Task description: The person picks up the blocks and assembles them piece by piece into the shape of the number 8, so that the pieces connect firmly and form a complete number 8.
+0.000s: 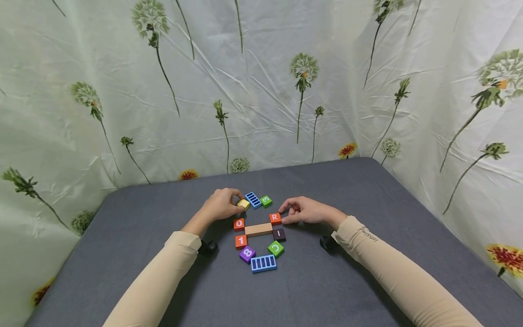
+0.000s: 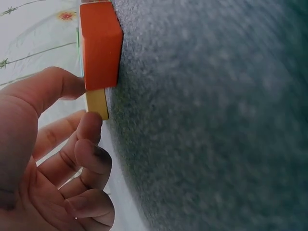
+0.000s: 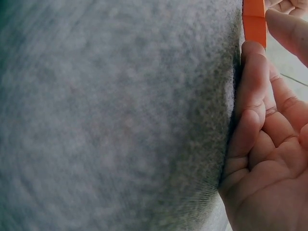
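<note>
In the head view, my left hand (image 1: 222, 204) pinches a yellow block (image 1: 244, 204) between thumb and index finger at the ring's far left. The left wrist view shows the yellow block (image 2: 96, 104) between thumb and fingertips, partly hidden behind an orange block (image 2: 102, 45). My right hand (image 1: 307, 210) lies beside the orange R block (image 1: 275, 218), its thumb and index fingertips at that block's right edge. In the right wrist view, fingertips are close against an orange block (image 3: 254, 24); whether they press it is unclear.
A ring of blocks lies on the grey table (image 1: 163, 254): blue barred blocks (image 1: 263, 263), green (image 1: 275, 248), purple 8 (image 1: 247, 254), orange 1 (image 1: 241, 241), orange 0 (image 1: 239, 224) and black (image 1: 279, 235). A wooden plank (image 1: 259, 230) spans its middle. A flowered curtain (image 1: 261, 113) hangs behind.
</note>
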A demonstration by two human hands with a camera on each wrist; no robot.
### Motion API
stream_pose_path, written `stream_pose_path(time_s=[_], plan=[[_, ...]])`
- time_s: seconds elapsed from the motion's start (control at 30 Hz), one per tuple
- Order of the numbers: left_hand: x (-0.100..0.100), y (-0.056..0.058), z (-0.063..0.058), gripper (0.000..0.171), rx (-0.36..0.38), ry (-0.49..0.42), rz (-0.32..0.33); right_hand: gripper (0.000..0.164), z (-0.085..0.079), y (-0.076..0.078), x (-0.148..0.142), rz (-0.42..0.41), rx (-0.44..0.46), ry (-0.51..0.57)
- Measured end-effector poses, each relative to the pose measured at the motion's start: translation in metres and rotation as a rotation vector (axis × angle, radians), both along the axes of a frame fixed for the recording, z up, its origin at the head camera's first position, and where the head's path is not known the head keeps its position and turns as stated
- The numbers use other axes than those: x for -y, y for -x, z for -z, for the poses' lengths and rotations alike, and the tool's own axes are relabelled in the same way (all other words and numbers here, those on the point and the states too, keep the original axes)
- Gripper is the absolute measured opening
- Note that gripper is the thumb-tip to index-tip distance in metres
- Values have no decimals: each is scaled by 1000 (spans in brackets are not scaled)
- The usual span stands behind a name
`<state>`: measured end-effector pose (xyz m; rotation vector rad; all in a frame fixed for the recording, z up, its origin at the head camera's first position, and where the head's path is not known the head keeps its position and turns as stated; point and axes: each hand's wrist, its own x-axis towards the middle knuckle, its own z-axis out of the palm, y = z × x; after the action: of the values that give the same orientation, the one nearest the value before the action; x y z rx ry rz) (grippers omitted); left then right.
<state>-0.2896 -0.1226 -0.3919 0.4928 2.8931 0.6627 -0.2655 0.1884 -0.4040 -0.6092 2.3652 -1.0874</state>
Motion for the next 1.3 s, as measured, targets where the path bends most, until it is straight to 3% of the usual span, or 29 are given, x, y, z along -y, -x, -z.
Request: stream_pose_path(time_s=[0.37, 0.7, 1.3], plan=[[17, -4, 3, 30, 2, -64, 86, 35, -1, -2, 1, 6, -14, 6], [29, -5, 10, 26, 135, -222, 69, 36, 0, -2, 1, 4, -3, 8], [30, -5, 10, 27, 173, -236, 84, 36, 0, -1, 1, 1, -2, 10]])
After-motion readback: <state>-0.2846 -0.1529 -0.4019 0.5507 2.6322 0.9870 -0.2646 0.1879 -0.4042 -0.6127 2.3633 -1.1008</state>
